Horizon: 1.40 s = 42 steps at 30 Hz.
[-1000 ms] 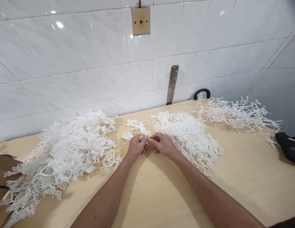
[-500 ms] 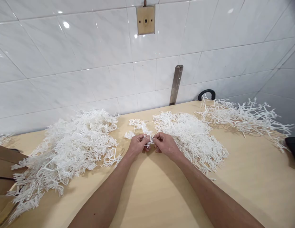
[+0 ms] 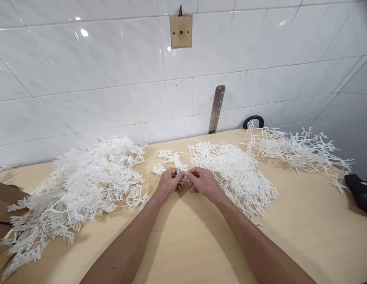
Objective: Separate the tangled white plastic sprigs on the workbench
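Observation:
Between my two hands, above the table's middle, is a small white branching plastic sprig (image 3: 179, 179), partly hidden by the fingers. My left hand (image 3: 169, 182) pinches it. My right hand (image 3: 202, 182) is closed, its thumb and forefinger meeting the sprig and the left fingertips. A few loose white sprigs (image 3: 171, 157) lie just beyond the hands. To the right of my right hand spreads a flattened pile of white sprigs (image 3: 233, 169). A larger, taller heap of white branching pieces (image 3: 91, 181) lies to the left.
Long bare white branches (image 3: 292, 148) lie at the back right, near a black curved handle (image 3: 253, 121) and a black object (image 3: 359, 193). A cardboard box (image 3: 10, 205) stands at the left edge. A metal strip (image 3: 217, 109) leans against the tiled wall behind the table (image 3: 201, 236).
My right thumb and forefinger have moved left onto the sprig, up to the left fingertips. The left hand keeps its pinch. The whole view has shifted slightly.

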Each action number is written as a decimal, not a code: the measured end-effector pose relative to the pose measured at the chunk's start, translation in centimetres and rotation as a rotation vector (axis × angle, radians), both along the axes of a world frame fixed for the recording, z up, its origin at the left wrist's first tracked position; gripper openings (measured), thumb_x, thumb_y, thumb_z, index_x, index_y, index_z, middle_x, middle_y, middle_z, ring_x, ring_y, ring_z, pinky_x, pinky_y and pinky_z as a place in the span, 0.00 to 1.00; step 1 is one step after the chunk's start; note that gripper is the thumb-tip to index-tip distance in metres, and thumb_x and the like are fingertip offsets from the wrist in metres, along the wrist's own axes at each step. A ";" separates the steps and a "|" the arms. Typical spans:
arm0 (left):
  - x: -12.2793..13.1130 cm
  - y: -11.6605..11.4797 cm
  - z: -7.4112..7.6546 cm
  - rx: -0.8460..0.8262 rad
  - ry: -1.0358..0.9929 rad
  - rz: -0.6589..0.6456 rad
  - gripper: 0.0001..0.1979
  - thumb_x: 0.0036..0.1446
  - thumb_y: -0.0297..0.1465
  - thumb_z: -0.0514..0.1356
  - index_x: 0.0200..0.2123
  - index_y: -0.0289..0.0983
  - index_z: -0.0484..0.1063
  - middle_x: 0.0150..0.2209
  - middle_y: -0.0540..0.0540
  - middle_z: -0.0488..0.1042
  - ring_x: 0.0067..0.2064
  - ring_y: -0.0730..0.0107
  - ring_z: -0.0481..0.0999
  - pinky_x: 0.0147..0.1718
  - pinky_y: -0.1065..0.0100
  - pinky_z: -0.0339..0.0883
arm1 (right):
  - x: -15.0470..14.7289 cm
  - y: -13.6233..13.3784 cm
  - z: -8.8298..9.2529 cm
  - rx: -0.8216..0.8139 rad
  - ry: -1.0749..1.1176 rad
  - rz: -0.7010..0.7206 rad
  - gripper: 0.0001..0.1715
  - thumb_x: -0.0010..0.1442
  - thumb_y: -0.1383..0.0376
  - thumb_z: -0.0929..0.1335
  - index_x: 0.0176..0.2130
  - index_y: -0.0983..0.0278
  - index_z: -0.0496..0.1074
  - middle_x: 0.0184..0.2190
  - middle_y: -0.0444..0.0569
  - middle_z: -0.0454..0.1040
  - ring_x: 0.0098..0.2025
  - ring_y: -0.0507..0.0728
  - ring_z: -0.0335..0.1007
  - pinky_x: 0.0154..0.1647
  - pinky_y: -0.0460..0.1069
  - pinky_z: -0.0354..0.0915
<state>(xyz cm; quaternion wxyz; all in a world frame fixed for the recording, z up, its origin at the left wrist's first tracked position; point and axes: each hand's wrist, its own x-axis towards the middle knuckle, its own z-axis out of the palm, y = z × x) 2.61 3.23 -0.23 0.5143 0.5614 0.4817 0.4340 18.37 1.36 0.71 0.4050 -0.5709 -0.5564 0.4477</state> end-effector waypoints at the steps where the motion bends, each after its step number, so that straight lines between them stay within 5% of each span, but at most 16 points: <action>1: 0.0 -0.1 0.0 -0.001 0.008 -0.005 0.16 0.49 0.43 0.66 0.29 0.35 0.73 0.18 0.52 0.71 0.19 0.74 0.70 0.18 0.74 0.62 | -0.1 0.0 -0.1 0.016 -0.002 -0.016 0.13 0.56 0.56 0.70 0.34 0.64 0.72 0.23 0.43 0.73 0.19 0.51 0.72 0.18 0.43 0.68; 15: 0.0 -0.2 0.2 -0.035 0.031 0.008 0.15 0.50 0.43 0.65 0.27 0.36 0.72 0.20 0.50 0.72 0.19 0.73 0.71 0.19 0.74 0.64 | -0.7 0.8 -1.3 0.020 -0.059 -0.052 0.05 0.56 0.63 0.68 0.30 0.62 0.69 0.21 0.42 0.74 0.19 0.52 0.72 0.18 0.44 0.67; 26: 0.3 -0.2 -0.6 0.045 0.124 0.061 0.15 0.53 0.43 0.61 0.23 0.39 0.65 0.17 0.54 0.66 0.19 0.71 0.68 0.20 0.70 0.61 | -0.6 0.4 -1.8 0.226 -0.252 -0.013 0.06 0.57 0.62 0.66 0.31 0.61 0.71 0.24 0.45 0.75 0.24 0.54 0.72 0.24 0.47 0.67; 33: 1.2 -0.9 -1.2 0.307 0.298 0.269 0.09 0.53 0.34 0.58 0.23 0.39 0.65 0.21 0.53 0.66 0.26 0.71 0.65 0.29 0.70 0.57 | -1.9 0.3 -1.8 0.015 -0.077 -0.062 0.05 0.54 0.65 0.67 0.27 0.60 0.65 0.19 0.43 0.74 0.18 0.53 0.71 0.20 0.46 0.65; 42: 0.4 -0.2 -1.8 0.226 0.173 0.267 0.13 0.55 0.40 0.58 0.25 0.39 0.64 0.19 0.56 0.59 0.23 0.74 0.61 0.24 0.72 0.56 | -2.0 1.0 -2.4 -0.054 0.019 -0.140 0.03 0.56 0.67 0.64 0.29 0.61 0.63 0.21 0.44 0.76 0.18 0.53 0.74 0.17 0.44 0.63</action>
